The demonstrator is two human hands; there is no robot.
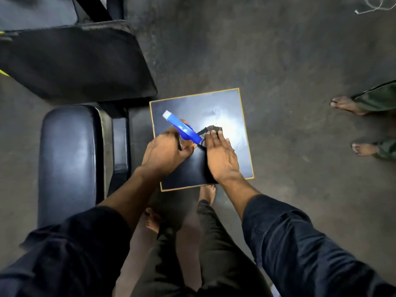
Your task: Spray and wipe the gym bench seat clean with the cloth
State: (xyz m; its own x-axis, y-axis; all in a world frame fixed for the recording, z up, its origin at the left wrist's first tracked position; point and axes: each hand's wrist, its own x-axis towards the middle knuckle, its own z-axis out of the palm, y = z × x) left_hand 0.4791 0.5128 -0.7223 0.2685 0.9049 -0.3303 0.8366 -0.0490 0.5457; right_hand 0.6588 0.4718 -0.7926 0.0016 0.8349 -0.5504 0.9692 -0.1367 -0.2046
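Note:
A blue spray bottle (183, 127) with a white nozzle lies tilted in my left hand (165, 151), which is closed around its lower part above a small dark square table (233, 116) with a gold rim. My right hand (221, 155) rests flat, fingers spread, on a dark crumpled cloth (211, 130) that lies on the table. The black padded gym bench seat (68, 159) stands to the left of the table, with the bench's back pad (70, 61) above it. Neither hand touches the bench.
My bare feet (206, 192) and dark trousers are below the table. Another person's bare feet (347, 105) stand on the concrete floor at the right. A white cord (372, 5) lies at the top right.

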